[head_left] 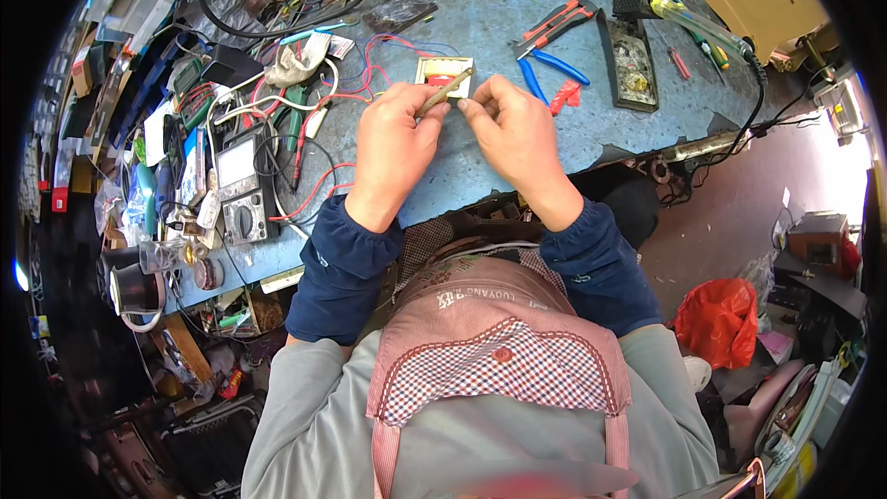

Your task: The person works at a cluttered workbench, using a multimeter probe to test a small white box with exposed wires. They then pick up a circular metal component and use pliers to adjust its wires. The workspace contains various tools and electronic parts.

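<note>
My left hand [395, 143] is closed on a thin brownish metal strip or tool [455, 83], slanting up to the right. My right hand [510, 137] is curled beside its lower end, thumb and fingertips together; what they hold, if anything, is too small to make out. Just beyond them lies a small cream-framed part [431, 66] with a red middle, partly hidden by the strip and my fingers. Red and blue wires [370, 55] run near it. To its right lie blue-handled pliers [554, 65], red-and-black pliers [564, 18] and a scrap of red plastic [565, 97].
A multimeter [242, 183], cables and hand tools crowd the bench's left [199, 286]. At the right are a dark metal tray [633, 74], a soldering iron [688, 18] in its holder and screwdrivers [711, 54]. A red bag [716, 319] sits below, right.
</note>
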A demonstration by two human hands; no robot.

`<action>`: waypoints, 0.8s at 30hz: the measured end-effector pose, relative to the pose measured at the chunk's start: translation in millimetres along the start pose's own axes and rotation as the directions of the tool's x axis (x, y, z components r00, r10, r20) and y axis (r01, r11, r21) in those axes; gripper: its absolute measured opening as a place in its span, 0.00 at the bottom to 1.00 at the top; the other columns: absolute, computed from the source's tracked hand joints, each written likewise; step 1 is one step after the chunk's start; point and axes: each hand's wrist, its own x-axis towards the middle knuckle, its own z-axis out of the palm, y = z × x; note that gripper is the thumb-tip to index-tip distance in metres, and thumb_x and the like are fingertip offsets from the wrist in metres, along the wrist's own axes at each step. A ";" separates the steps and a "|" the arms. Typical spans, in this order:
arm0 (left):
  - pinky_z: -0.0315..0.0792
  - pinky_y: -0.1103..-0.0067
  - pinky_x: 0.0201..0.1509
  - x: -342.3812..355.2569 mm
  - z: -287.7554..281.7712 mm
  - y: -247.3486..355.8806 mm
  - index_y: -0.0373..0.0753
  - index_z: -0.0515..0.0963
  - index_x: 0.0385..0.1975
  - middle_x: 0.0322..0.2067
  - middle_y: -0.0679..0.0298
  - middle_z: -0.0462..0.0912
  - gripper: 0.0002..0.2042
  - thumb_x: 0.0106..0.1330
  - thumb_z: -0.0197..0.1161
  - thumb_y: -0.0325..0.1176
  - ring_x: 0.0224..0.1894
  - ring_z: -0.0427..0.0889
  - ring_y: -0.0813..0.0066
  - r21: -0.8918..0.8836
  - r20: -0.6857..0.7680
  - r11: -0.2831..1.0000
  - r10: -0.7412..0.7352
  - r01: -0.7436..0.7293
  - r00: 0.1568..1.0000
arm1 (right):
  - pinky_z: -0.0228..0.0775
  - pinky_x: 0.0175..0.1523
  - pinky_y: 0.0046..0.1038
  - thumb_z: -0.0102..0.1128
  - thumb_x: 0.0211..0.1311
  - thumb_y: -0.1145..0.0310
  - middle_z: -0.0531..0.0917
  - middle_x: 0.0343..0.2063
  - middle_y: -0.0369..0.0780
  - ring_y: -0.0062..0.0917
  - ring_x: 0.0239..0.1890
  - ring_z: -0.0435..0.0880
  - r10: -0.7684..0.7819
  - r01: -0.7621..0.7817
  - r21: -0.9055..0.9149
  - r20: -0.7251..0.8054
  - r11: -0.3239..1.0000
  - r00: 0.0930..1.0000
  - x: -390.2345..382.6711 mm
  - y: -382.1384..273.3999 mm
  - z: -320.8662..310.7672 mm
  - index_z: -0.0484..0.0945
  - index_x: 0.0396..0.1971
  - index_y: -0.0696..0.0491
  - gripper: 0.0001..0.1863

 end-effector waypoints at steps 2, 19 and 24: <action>0.80 0.71 0.45 -3.7 4.3 -0.9 0.35 0.91 0.47 0.39 0.54 0.90 0.09 0.68 0.74 0.25 0.39 0.89 0.62 -0.062 -0.019 0.998 -0.030 0.028 0.999 | 0.73 0.31 0.34 0.74 0.69 0.68 0.87 0.24 0.42 0.30 0.23 0.84 0.001 -0.001 -0.010 0.002 1.000 1.000 0.2 0.2 0.5 0.82 0.34 0.58 0.11; 0.73 0.78 0.39 19.0 -15.2 -32.9 0.35 0.90 0.44 0.42 0.64 0.84 0.07 0.70 0.74 0.28 0.37 0.80 0.77 -0.039 -0.053 0.996 -0.084 0.082 0.995 | 0.76 0.33 0.40 0.75 0.66 0.64 0.88 0.28 0.46 0.40 0.28 0.88 0.060 -0.060 0.000 0.044 0.998 0.997 0.8 -6.3 -3.9 0.83 0.34 0.58 0.13; 0.74 0.77 0.41 20.1 -17.9 -35.1 0.34 0.90 0.42 0.41 0.62 0.85 0.06 0.69 0.74 0.27 0.39 0.82 0.75 -0.013 -0.026 1.000 -0.019 0.018 0.999 | 0.77 0.34 0.40 0.74 0.67 0.65 0.88 0.28 0.47 0.40 0.29 0.89 0.064 -0.064 0.020 0.036 0.998 0.997 1.2 -6.8 -3.9 0.83 0.34 0.58 0.12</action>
